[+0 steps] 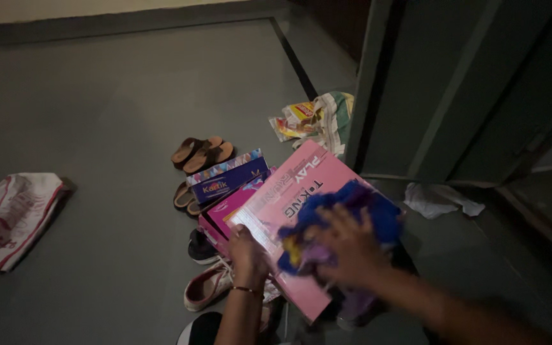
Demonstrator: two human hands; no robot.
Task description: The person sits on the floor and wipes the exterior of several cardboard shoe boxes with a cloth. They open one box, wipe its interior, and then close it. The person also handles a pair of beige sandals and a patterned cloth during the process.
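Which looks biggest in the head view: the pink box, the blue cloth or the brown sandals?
1. Pink box, though nearest the camera.
2. Blue cloth, partly hidden under the right hand.
3. Brown sandals, farther off.

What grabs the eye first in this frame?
The big pink box at centre, tilted, with the left hand gripping its lower edge. On top of it the right hand presses a bunched blue and purple cloth. To the left of the box, shoes line the grey floor: brown sandals at the far end, a white sneaker nearest.
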